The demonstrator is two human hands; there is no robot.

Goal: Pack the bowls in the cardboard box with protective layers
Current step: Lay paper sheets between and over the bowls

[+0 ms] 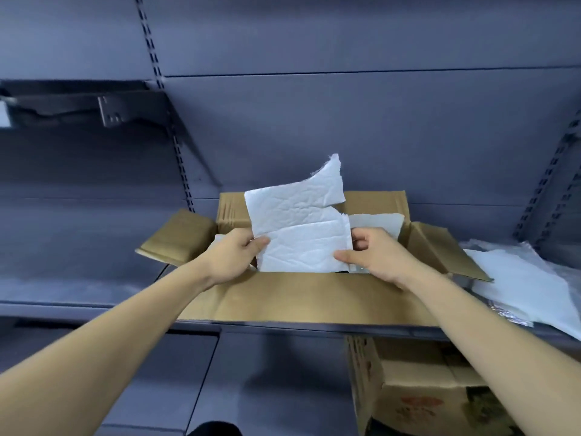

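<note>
Two bare forearms reach forward from the bottom corners of the frame toward an open cardboard box (301,297) that sits on a grey metal shelf (78,297). Below that shelf, at lower right, a second printed cardboard carton (418,391) stands with its flaps open.

Over the mouth of the box, the left hand (234,259) pinches the lower left edge of a white foam sheet (298,228), thumb on the near face and fingers behind. The right hand (374,254) pinches the sheet's lower right edge the same way, thumb pressed on the front. The sheet is creased, stands nearly upright, and has a torn, ragged upper corner that rises above the far flap. Its lower edge dips inside the box, behind the near wall.

More white foam (374,223) lines the inside of the box on the right, just behind the right hand. The box's side flaps are spread outward to left and right. No bowl can be made out inside; the interior is mostly hidden.

To the right, on the same shelf, lies a loose pile of white foam sheets (518,278), partly under the right flap. Behind everything stands the grey slotted back panel (314,127) of the shelving.
</note>
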